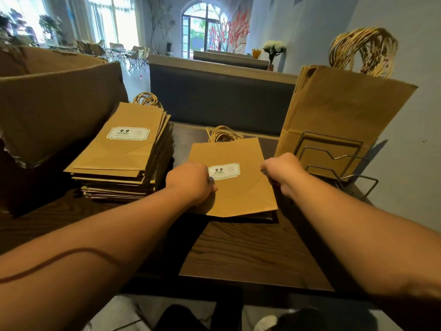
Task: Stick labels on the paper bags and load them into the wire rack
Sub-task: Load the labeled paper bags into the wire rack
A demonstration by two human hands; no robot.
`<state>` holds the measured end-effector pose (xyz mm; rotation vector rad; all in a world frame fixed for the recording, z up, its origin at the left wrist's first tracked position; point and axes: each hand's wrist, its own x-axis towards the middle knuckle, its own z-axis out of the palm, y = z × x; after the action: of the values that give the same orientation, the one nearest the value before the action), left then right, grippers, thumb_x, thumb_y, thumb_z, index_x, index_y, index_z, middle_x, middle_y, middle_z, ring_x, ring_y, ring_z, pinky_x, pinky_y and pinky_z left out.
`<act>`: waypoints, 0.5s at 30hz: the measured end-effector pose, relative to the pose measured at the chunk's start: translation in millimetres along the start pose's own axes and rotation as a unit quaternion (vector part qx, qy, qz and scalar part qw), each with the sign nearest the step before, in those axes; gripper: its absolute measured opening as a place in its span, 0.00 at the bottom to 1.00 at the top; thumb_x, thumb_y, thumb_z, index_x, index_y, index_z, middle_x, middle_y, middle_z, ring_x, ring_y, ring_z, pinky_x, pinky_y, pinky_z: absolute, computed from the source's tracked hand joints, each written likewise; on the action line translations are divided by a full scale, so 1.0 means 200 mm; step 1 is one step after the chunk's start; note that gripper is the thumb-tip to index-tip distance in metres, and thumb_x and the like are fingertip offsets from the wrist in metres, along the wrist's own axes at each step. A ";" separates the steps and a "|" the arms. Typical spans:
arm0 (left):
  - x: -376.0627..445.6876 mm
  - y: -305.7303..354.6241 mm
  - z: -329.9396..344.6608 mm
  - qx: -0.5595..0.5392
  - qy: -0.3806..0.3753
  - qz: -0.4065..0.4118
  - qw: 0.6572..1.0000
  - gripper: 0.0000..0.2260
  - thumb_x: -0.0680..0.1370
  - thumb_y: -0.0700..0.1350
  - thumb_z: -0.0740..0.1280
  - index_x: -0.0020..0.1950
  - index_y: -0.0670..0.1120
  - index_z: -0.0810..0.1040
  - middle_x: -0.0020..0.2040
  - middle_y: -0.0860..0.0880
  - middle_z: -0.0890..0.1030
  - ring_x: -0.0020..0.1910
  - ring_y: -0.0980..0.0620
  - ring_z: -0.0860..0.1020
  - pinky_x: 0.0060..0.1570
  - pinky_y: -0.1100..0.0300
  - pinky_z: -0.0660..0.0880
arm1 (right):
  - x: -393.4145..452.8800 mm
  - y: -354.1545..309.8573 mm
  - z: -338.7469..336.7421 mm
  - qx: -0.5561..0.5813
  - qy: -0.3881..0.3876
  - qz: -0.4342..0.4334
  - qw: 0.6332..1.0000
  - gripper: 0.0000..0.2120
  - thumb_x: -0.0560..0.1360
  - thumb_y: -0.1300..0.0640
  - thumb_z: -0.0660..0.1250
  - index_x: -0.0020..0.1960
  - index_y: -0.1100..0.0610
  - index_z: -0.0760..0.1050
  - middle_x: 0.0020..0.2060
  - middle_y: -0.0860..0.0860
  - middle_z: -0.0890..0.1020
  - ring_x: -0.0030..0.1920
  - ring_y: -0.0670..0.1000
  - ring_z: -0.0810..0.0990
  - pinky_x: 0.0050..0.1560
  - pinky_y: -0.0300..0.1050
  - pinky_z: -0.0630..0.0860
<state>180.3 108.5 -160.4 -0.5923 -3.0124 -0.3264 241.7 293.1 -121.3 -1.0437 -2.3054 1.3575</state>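
A flat brown paper bag (235,187) with a white "9.9" label (223,171) lies in the middle of the table, its twine handles pointing away. My left hand (191,182) grips its left edge, fingers curled by the label. My right hand (280,172) grips its right edge. A stack of several flat bags (124,154) stands to the left, the top one labelled. To the right, a bundle of upright bags (338,115) stands in the wire rack (334,158).
A large open cardboard box (47,103) fills the left side. The dark wood table (250,254) has its front edge near my body. A grey bench back (214,99) runs behind the table, and a pale wall is on the right.
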 end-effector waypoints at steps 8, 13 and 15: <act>-0.02 -0.02 0.00 -0.005 0.013 0.014 1.000 0.18 0.76 0.61 0.70 0.60 0.52 0.81 0.52 0.50 0.80 0.51 0.49 0.79 0.45 0.54 0.78 | -0.03 -0.04 -0.01 0.022 -0.094 0.063 0.993 0.17 0.77 0.62 0.68 0.65 0.60 0.73 0.60 0.56 0.76 0.63 0.60 0.75 0.57 0.50 0.74; -0.04 -0.02 0.00 -0.028 0.016 0.010 0.999 0.18 0.76 0.61 0.70 0.62 0.54 0.80 0.55 0.50 0.78 0.54 0.49 0.78 0.51 0.50 0.80 | 0.00 -0.06 -0.01 0.030 -0.098 0.048 0.994 0.06 0.76 0.63 0.68 0.53 0.60 0.75 0.50 0.58 0.80 0.50 0.58 0.81 0.52 0.53 0.80; -0.04 -0.03 0.00 -0.068 0.019 -0.010 0.997 0.23 0.75 0.61 0.71 0.67 0.54 0.76 0.60 0.49 0.75 0.58 0.47 0.77 0.54 0.48 0.79 | -0.01 -0.06 -0.02 0.047 -0.119 0.043 0.991 0.08 0.76 0.65 0.67 0.55 0.59 0.76 0.51 0.58 0.82 0.50 0.60 0.82 0.52 0.56 0.81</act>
<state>185.2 100.4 -161.7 -0.5581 -2.9792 -0.5410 238.9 290.5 -108.4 -1.0102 -2.3566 1.6890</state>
